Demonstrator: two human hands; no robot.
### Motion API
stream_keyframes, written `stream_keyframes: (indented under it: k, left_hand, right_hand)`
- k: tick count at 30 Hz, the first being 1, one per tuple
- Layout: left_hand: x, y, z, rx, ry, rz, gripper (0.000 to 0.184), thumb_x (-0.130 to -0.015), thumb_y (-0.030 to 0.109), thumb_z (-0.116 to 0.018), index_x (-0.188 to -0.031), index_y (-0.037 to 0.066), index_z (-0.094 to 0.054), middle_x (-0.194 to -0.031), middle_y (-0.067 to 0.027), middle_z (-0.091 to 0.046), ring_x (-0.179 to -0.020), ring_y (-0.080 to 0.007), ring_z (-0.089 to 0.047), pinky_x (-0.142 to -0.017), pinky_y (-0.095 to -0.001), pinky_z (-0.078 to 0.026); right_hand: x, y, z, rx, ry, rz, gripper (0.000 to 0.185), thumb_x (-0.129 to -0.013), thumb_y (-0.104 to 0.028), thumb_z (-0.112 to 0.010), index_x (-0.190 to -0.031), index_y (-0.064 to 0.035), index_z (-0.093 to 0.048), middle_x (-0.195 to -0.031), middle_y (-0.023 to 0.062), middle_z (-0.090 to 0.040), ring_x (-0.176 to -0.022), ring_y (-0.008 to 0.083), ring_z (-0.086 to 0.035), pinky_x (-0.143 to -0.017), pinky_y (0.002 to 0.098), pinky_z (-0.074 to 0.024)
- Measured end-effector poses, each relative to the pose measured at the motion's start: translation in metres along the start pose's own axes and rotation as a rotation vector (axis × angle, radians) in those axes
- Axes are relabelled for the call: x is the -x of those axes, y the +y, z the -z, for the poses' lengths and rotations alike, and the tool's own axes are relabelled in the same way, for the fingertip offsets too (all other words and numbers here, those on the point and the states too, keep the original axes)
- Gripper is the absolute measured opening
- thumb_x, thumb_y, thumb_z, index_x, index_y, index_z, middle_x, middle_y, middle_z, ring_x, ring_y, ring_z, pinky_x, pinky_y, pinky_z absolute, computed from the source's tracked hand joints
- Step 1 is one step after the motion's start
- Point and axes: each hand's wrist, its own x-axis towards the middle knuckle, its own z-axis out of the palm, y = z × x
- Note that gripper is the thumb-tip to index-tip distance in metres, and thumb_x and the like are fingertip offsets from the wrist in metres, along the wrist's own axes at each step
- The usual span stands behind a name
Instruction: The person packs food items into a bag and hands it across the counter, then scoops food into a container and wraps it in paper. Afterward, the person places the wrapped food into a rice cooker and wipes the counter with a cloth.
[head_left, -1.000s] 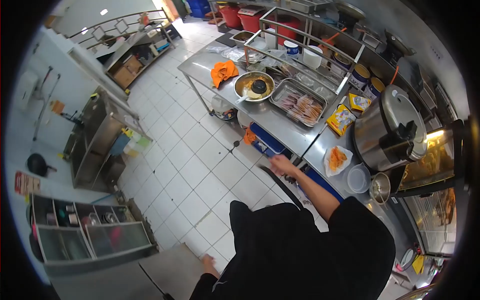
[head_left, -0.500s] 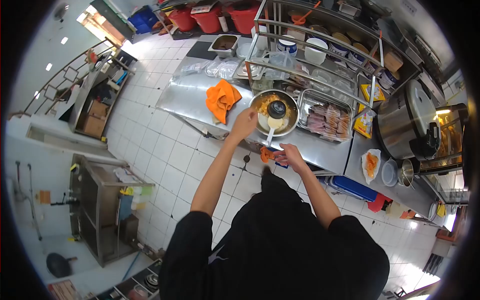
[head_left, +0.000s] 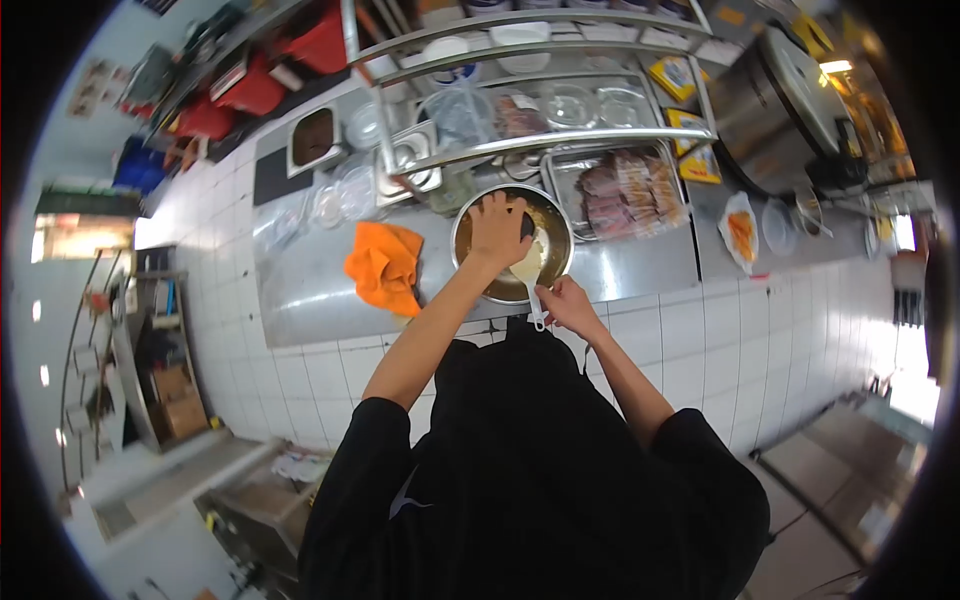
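Note:
A round metal bowl [head_left: 563,262] stands at the front of the steel counter, with yellowish food and a black rounded bowl-like piece [head_left: 527,226] inside. My left hand [head_left: 497,232] reaches over the rim, its fingers curved over the black piece and hiding most of it. A pale spatula [head_left: 533,285] leans in the metal bowl, its white handle sticking out over the near rim. At that handle, my right hand [head_left: 566,304] is closed, thumb and fingers pinching it. An orange cloth [head_left: 385,268] lies crumpled left of the metal bowl.
Right of the bowl, a steel tray [head_left: 565,190] contains packed meat skewers. A metal rack [head_left: 560,143] rises behind. Farther right are a large cooker [head_left: 765,110] and a paper-lined dish [head_left: 738,235]. Plastic containers [head_left: 345,195] sit at the back left.
My left hand has moved from beside the metal bowl onto the black piece. My right hand has come up to the spatula handle and closed. The view has turned and shifted.

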Motion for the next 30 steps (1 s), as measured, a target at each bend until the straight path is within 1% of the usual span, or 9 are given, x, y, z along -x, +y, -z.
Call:
stream_keyframes:
  k: [7,11,14,16,17,21,24,25,30]
  left_hand:
    - [-0.012,-0.003,-0.032,-0.060,-0.024,-0.120,0.083,-0.072,0.041,-0.079,-0.138,0.007,-0.043,-0.119,-0.0266,-0.055,-0.117,-0.0428,-0.051,-0.093,-0.0525,-0.041]
    - [0.000,-0.020,-0.002,0.199,-0.001,-0.109,0.086,-0.067,0.039,-0.081,-0.137,0.005,-0.043,-0.117,-0.0276,-0.059,-0.109,-0.0439,-0.058,-0.089,-0.0501,-0.049]
    - [0.028,-0.063,0.017,0.703,0.155,-0.022,0.080,-0.072,0.034,-0.079,-0.137,0.005,-0.043,-0.126,-0.0243,-0.060,-0.111,-0.0397,-0.062,-0.088,-0.0476,-0.051]
    - [0.053,-0.105,0.026,1.191,-0.133,0.231,0.067,-0.083,0.036,-0.068,-0.137,0.005,-0.044,-0.129,-0.0177,-0.062,-0.114,-0.0358,-0.063,-0.091,-0.0486,-0.052]
    - [0.066,-0.126,0.021,1.520,-0.135,0.269,0.063,-0.088,0.040,-0.060,-0.138,0.006,-0.044,-0.128,-0.0163,-0.062,-0.113,-0.0368,-0.063,-0.093,-0.0513,-0.050]
    - [0.106,-0.183,-0.059,2.393,-0.020,0.442,0.066,-0.093,0.055,-0.041,-0.139,0.009,-0.047,-0.134,-0.0128,-0.059,-0.118,-0.0384,-0.059,-0.099,-0.0570,-0.045]
    - [0.104,-0.150,-0.072,2.483,0.158,0.554,0.067,-0.092,0.057,-0.040,-0.139,0.011,-0.048,-0.138,-0.0119,-0.056,-0.126,-0.0379,-0.053,-0.103,-0.0572,-0.040]
    - [0.100,-0.142,-0.070,2.545,0.084,0.514,0.067,-0.091,0.058,-0.039,-0.137,0.011,-0.050,-0.136,-0.0114,-0.056,-0.127,-0.0358,-0.050,-0.104,-0.0555,-0.039]
    - [0.080,-0.135,-0.057,2.555,0.199,0.550,0.063,-0.091,0.060,-0.039,-0.132,0.014,-0.053,-0.131,-0.0099,-0.058,-0.114,-0.0339,-0.053,-0.101,-0.0507,-0.039]
  right_hand:
    - [0.016,-0.018,-0.038,0.082,0.264,-0.041,0.040,-0.090,-0.029,-0.067,-0.103,0.0035,-0.049,-0.084,0.0254,-0.069,-0.078,0.0383,-0.070,-0.074,0.0430,-0.0540]
    - [0.027,-0.021,-0.033,0.247,0.408,0.068,0.039,-0.090,-0.027,-0.066,-0.113,0.0017,-0.055,-0.093,0.0292,-0.070,-0.092,0.0454,-0.068,-0.083,0.0493,-0.0534]
    - [0.034,-0.027,-0.007,0.514,0.435,0.226,0.030,-0.089,-0.023,-0.067,-0.109,-0.0010,-0.060,-0.082,0.0267,-0.069,-0.081,0.0431,-0.068,-0.076,0.0494,-0.0524]
    - [0.037,-0.055,0.006,0.640,0.485,0.200,0.026,-0.090,-0.021,-0.064,-0.109,-0.0028,-0.066,-0.083,0.0262,-0.069,-0.080,0.0443,-0.067,-0.074,0.0516,-0.0528]
    - [0.032,-0.068,0.009,0.705,0.506,0.203,0.026,-0.090,-0.021,-0.063,-0.109,-0.0026,-0.066,-0.083,0.0260,-0.069,-0.080,0.0445,-0.067,-0.074,0.0522,-0.0528]
    - [-0.014,-0.079,0.010,0.977,0.380,0.211,0.025,-0.089,-0.018,-0.059,-0.108,-0.0035,-0.066,-0.082,0.0224,-0.070,-0.082,0.0425,-0.069,-0.074,0.0531,-0.0545]
    - [-0.030,-0.075,0.005,0.899,0.284,0.386,0.026,-0.086,-0.016,-0.060,-0.108,-0.0029,-0.066,-0.082,0.0224,-0.070,-0.079,0.0411,-0.069,-0.072,0.0524,-0.0550]
    - [-0.028,-0.084,0.009,0.949,0.263,0.388,0.027,-0.086,-0.016,-0.060,-0.107,-0.0028,-0.067,-0.081,0.0222,-0.070,-0.079,0.0403,-0.069,-0.071,0.0519,-0.0552]
    - [-0.054,-0.102,0.024,1.247,0.163,0.403,0.031,-0.088,-0.017,-0.058,-0.116,-0.0054,-0.067,-0.079,0.0214,-0.069,-0.074,0.0397,-0.069,-0.067,0.0515,-0.0548]
